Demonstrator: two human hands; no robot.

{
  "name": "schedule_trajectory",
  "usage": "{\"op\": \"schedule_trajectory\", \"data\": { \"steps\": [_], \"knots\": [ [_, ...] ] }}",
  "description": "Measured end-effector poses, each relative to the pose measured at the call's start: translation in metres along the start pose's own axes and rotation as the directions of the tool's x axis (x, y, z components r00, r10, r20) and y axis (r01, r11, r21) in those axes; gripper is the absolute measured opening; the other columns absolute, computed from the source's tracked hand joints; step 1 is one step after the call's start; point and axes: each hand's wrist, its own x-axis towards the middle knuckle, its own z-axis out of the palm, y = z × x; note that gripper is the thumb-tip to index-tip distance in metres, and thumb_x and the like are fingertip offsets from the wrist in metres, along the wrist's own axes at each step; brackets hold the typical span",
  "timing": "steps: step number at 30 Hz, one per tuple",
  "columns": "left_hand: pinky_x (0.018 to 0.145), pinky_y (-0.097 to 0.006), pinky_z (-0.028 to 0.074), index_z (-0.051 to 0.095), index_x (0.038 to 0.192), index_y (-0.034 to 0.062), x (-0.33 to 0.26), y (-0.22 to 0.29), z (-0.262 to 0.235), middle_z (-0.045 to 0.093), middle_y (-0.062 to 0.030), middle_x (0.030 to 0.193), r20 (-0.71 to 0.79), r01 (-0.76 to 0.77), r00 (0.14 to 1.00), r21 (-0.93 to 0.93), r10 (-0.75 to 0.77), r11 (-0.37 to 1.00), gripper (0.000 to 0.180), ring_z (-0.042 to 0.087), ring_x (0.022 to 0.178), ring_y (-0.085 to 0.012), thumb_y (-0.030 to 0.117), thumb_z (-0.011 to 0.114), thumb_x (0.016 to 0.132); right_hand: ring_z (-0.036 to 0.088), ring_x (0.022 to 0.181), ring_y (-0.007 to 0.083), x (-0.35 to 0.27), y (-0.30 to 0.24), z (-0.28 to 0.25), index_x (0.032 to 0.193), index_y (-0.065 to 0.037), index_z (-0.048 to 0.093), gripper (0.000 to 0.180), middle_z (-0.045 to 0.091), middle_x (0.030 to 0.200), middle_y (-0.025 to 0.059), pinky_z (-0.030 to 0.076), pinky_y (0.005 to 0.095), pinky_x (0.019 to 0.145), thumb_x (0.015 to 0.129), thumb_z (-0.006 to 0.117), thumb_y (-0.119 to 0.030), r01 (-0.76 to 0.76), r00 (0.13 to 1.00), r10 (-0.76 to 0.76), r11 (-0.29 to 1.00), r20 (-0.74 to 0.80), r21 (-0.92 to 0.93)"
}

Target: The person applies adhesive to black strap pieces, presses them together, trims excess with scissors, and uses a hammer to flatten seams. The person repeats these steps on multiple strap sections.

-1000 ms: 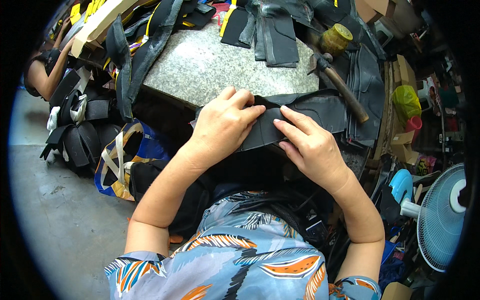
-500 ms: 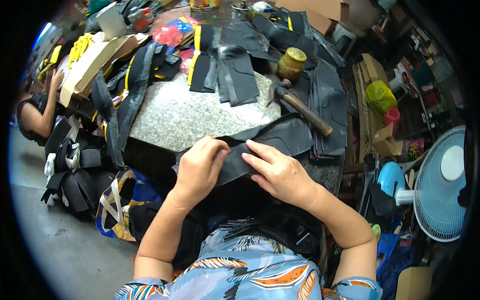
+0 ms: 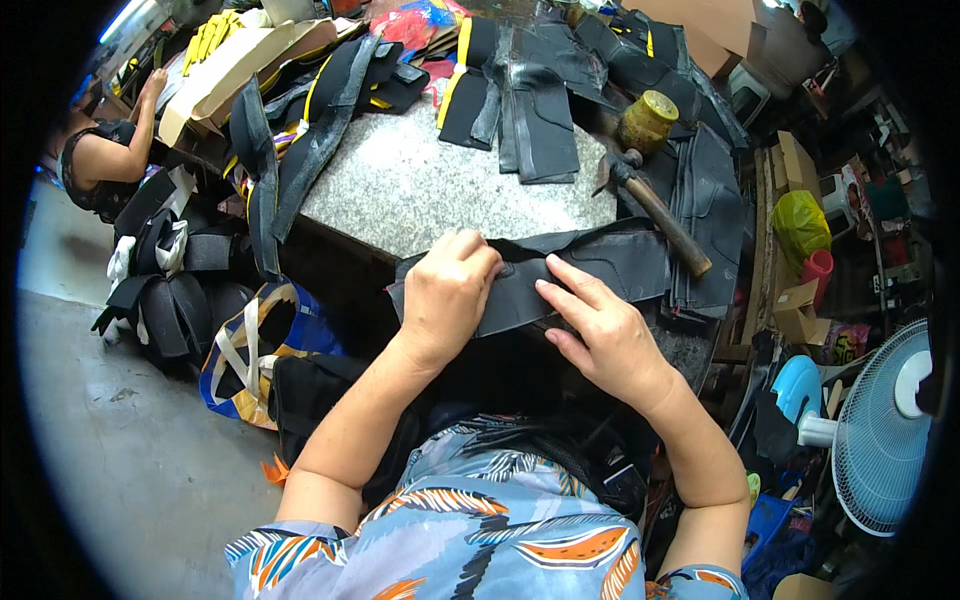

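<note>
A long black leather-like strip (image 3: 515,305) lies along the near edge of the work table, between my two hands. My left hand (image 3: 450,295) is closed, its fingers pinching the upper edge of the strip near its left end. On the strip's right part, my right hand (image 3: 608,335) rests with index and middle fingers stretched out and apart; its thumb is by the lower edge. A claw hammer (image 3: 655,215) with a wooden handle lies just beyond the strip's right end. What lies under my left fingers is hidden.
The speckled stone slab (image 3: 390,190) has black pieces with yellow edging (image 3: 465,85) along its far side. A yellowish jar (image 3: 648,120) stands behind the hammer; stacked black pieces (image 3: 712,230) lie to its right. A fan (image 3: 885,430) stands at right. Another person (image 3: 105,160) is at far left.
The whole view has shifted, so the table and hands appear farther right and higher. My left hand's fingers have curled tighter at the strip's edge; my right hand stays on it.
</note>
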Motion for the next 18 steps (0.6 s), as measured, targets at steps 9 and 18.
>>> {"op": "schedule_trajectory", "data": {
  "steps": [9,18],
  "knots": [
    [0.064,-0.031,0.048,0.061,0.089,0.0012,0.0,-0.006,-0.029,0.055,-0.0096,0.072,0.188,0.436,0.895,-0.559,-0.404,0.705,0.018,0.06,0.068,-0.0197,0.015,0.062,0.1,0.057,0.127,0.0378,0.001,0.001,-0.003,0.132,-0.001,0.06,0.056,0.052,0.145,0.0211,0.049,0.0416,0.105,0.079,0.077,-0.005,-0.011,1.0,0.011,1.0,0.021,0.006],
    [0.071,-0.038,0.053,0.068,0.091,0.0043,0.004,0.006,-0.006,0.063,-0.0107,0.088,0.016,0.037,0.999,0.168,-0.04,0.985,0.011,0.066,0.081,-0.0307,0.01,0.074,0.083,0.055,0.129,0.0376,-0.003,-0.006,0.001,0.133,0.0,0.058,0.06,0.05,0.147,0.0211,0.049,0.0417,0.106,0.077,0.079,-0.005,-0.008,1.0,0.008,0.998,0.005,-0.054]
  ]
}}
